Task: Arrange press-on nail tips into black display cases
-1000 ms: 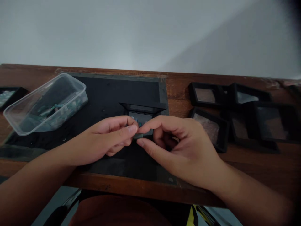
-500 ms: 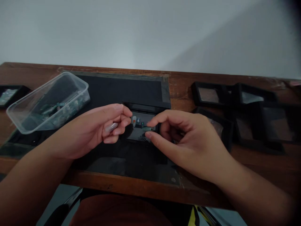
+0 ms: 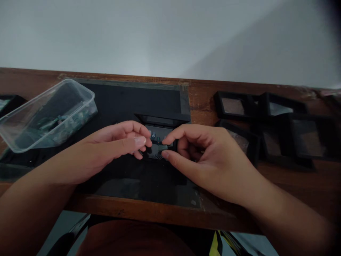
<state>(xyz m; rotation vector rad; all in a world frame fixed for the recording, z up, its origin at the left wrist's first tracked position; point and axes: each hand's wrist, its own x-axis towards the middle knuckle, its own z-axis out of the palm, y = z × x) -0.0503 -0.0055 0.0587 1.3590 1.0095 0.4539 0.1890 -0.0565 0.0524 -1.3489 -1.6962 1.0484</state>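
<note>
A small black case (image 3: 174,120) with its lid raised sits on the dark mat between my hands. Inside it are small teal and dark decorated pieces that look like false nails (image 3: 153,136). My right hand (image 3: 205,153) has thumb and index finger around a greenish false nail (image 3: 163,147) at the case's right side. My left hand (image 3: 119,145) is at the case's left edge, fingers curled, thumb laid across in front of them. Whatever those fingers hold is hidden behind the thumb.
A clear plastic tub (image 3: 48,117) with small bagged pieces stands tilted to the left on the dark mat (image 3: 128,96). Several black window boxes (image 3: 285,108) lie on the wooden table (image 3: 202,96) at right. Another black box (image 3: 14,101) is at far left.
My left thumb has come down in front of the fingers, covering the pale oblong piece seen in them before. My right hand stays at the case. The view has shifted slightly.
</note>
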